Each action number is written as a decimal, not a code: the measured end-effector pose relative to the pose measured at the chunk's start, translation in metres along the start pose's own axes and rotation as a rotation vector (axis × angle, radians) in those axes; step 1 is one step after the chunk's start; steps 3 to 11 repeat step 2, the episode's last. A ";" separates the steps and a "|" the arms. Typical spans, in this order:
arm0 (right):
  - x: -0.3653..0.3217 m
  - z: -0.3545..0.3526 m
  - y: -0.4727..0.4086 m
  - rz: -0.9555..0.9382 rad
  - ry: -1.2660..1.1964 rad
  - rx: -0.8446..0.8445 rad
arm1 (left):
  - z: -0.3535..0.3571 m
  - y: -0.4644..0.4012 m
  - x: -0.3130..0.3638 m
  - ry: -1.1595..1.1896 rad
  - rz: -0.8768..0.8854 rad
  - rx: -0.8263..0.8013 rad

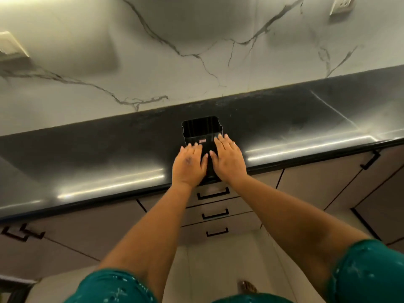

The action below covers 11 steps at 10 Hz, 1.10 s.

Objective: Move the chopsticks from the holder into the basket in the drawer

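Observation:
A black rectangular holder (200, 130) stands on the dark countertop (98, 149) near its front edge, its open top showing a dark inside with no chopsticks visible. My left hand (189, 164) and my right hand (227, 159) lie flat, fingers extended, against the holder's near side, side by side. Neither hand holds anything. The drawers (215, 193) below the counter are all closed, so the basket is hidden.
A white marble-look wall (196, 51) rises behind the counter, with sockets at the left (11, 45) and upper right (341, 5). Cabinet doors with black handles flank the drawer stack. A bare foot (248, 287) shows on the floor.

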State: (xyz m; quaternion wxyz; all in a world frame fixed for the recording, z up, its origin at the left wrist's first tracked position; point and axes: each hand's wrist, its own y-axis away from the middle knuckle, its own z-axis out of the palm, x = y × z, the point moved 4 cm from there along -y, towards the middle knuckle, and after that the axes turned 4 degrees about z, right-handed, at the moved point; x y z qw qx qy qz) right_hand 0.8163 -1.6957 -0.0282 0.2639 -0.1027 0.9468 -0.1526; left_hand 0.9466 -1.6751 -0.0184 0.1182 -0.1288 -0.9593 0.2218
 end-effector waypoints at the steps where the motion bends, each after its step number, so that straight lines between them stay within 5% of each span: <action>1: -0.036 -0.050 -0.052 -0.039 0.038 0.122 | -0.051 -0.052 -0.002 -0.069 -0.035 0.100; 11: -0.052 -0.076 -0.075 -0.069 0.064 0.190 | -0.078 -0.076 0.002 -0.133 -0.021 0.153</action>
